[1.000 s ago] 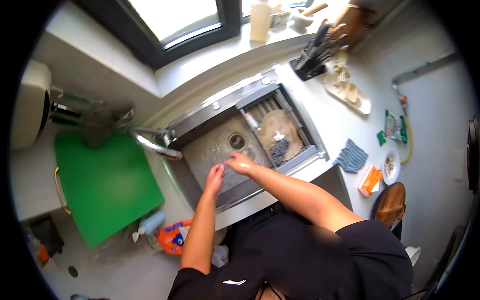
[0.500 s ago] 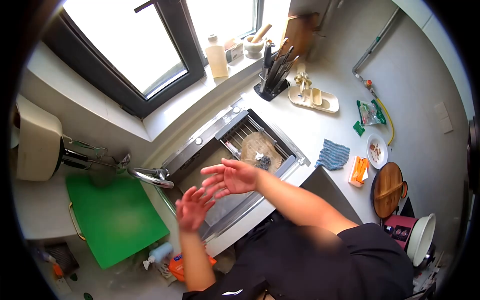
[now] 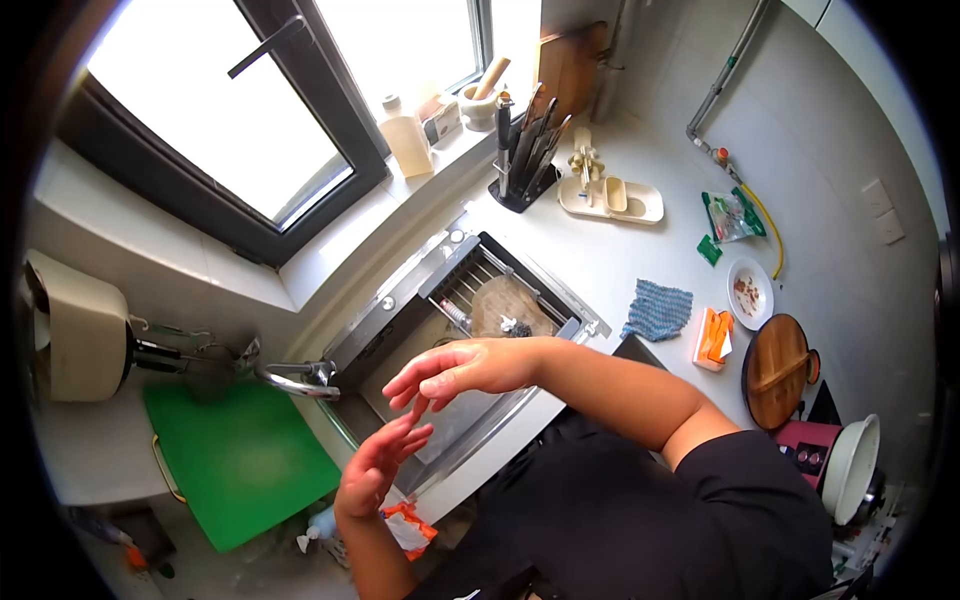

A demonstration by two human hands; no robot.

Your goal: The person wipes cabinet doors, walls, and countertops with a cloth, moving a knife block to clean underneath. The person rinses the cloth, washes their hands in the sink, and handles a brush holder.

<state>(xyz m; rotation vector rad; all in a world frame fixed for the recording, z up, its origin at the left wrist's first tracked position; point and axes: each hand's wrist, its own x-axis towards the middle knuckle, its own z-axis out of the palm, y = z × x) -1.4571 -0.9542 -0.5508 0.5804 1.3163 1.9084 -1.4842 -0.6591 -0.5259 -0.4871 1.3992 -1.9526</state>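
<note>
My right hand (image 3: 478, 367) reaches in from the right above the sink (image 3: 455, 440), its fingers stretched out and holding nothing. Below it and to the left is my left hand (image 3: 378, 470), also open, the fingers spread and angled up. The fingertips of both hands come close together and overlap in view; whether they touch I cannot tell. Behind my right hand, a round tan board or lid (image 3: 508, 305) lies over the rack in the sink, with a dark scrubber (image 3: 517, 328) on it. The chrome faucet (image 3: 305, 380) is left of my fingers.
A green cutting board (image 3: 245, 465) lies on the left counter. A knife block (image 3: 522, 170), a cream tray (image 3: 635, 205), a blue knitted cloth (image 3: 658, 310), an orange tissue pack (image 3: 713, 338), a white bowl (image 3: 750, 292) and a wooden lid (image 3: 777, 372) stand along the right counter.
My right hand has turned from palm showing to its back showing. My left hand has moved down a little, and the view has shifted slightly.
</note>
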